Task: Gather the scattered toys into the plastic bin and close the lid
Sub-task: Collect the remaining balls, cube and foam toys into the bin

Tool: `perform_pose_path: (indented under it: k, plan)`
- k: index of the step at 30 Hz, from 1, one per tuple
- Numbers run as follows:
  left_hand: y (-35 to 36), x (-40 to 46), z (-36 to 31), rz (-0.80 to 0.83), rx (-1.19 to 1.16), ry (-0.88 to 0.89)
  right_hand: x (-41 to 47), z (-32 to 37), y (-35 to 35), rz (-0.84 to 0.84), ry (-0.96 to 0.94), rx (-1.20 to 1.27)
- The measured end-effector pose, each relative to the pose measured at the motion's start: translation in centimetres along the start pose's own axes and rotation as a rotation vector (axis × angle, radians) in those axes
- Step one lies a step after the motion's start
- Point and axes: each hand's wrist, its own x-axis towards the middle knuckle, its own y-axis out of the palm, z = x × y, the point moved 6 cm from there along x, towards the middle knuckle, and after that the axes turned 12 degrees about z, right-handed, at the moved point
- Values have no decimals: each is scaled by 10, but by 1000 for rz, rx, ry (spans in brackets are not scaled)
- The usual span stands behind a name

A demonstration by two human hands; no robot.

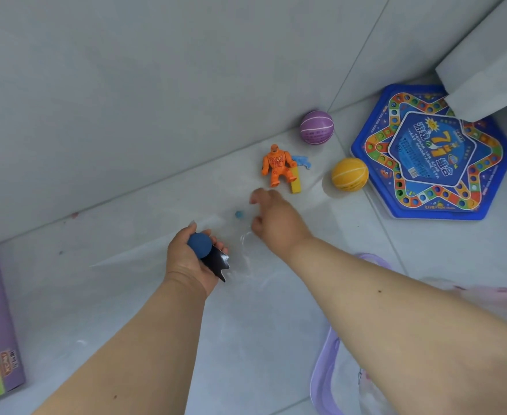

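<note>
Pale floor tiles run up to the wall where the toys lie. My left hand is curled round a dark blue ball and a flat black piece. My right hand reaches out empty, fingers loosely spread, toward the orange figure. It looks light, rigid plastic; I'd grip its torso. The purple-rimmed bin sits beneath my right arm.

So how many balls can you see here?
4. A purple ball lies by the wall, a yellow ball beside the blue game board, a dark blue ball is held in the left hand, and a tiny blue ball sits near the right hand. Others may be hidden.
</note>
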Motion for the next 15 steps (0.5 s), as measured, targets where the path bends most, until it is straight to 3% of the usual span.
perform_pose_path:
  k: [4, 8, 11, 15]
  plan:
    - [-8, -2, -2, 11, -53, -4, 23, 32, 26, 194, -37, -113]
    - [-11, -3, -7, 58, -124, 6, 31, 36, 29, 199, -33, -177]
    - [-12, -2, -10, 98, -168, 11, 28, 34, 21, 115, -20, 38]
    - [-5, -2, -7, 199, -215, -27, 3, 63, 11, 54, -193, 318]
